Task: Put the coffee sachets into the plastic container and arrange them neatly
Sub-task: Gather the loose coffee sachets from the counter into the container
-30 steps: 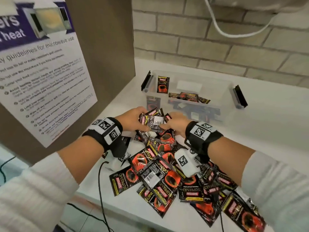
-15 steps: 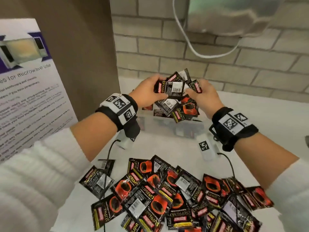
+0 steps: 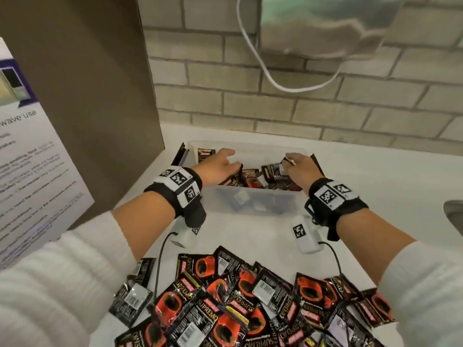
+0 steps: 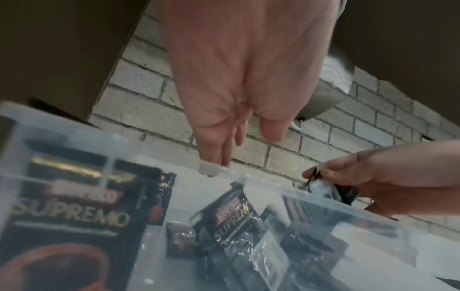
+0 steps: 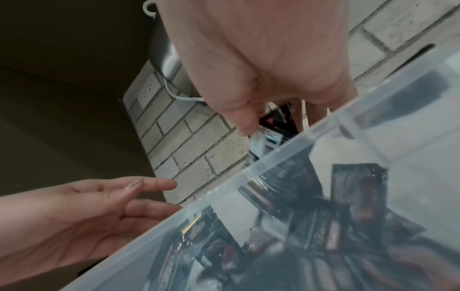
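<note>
A clear plastic container (image 3: pixel 253 201) stands on the white counter and holds several black-and-red coffee sachets (image 3: pixel 253 181). My left hand (image 3: pixel 220 165) hovers over its left half with fingers straight, holding nothing; the left wrist view shows these fingers (image 4: pixel 221 149) pointing down at the rim (image 4: pixel 273 187). Over the right half, my right hand (image 3: pixel 297 167) pinches a sachet (image 3: pixel 275 169), which also shows as the dark sachet (image 4: pixel 323 187) between finger and thumb. In the right wrist view that hand (image 5: pixel 246 120) holds the sachet (image 5: pixel 270 137) above the rim (image 5: pixel 248 173). A loose sachet pile (image 3: pixel 250 304) lies near me.
A brown cabinet side carrying a microwave poster (image 3: pixel 37 171) stands close on the left. A brick wall (image 3: pixel 250 108) rises behind the container, with a white cable (image 3: pixel 275 82) and a steel appliance (image 3: pixel 325 26) overhead. A sink edge (image 3: pixel 453 216) shows at far right.
Both hands lifted a bundle of sachets from the pile and carried it over the container. The bundle now lies inside; the left hand has let go and the right keeps one sachet.
</note>
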